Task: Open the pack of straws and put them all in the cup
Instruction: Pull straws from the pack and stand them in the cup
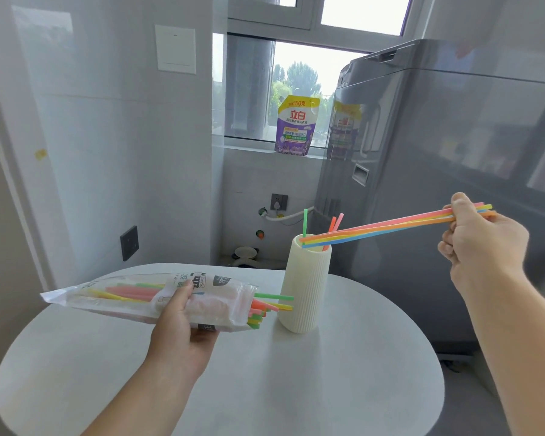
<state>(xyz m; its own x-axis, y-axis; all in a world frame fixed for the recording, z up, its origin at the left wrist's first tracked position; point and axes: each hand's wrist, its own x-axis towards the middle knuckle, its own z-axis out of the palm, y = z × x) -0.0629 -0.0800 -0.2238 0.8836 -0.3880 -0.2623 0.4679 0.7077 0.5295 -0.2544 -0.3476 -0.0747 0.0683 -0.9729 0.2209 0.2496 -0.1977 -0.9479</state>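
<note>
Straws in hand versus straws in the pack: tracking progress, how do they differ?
The right hand pinches a loose straw bunch, tips at the ribbed cream cup; pack straws sit in the clear plastic pack the left hand holds, ends poking out. The bunch slants upward; pack straws lie nearly level. Both are multicoloured.

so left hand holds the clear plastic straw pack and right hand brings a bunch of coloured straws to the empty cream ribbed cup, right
Not empty: the head view shows a green straw, an orange straw and a pink straw standing in the cream ribbed cup. The rest holds: left hand grips the clear plastic pack, right hand holds the bunch of coloured straws.
</note>
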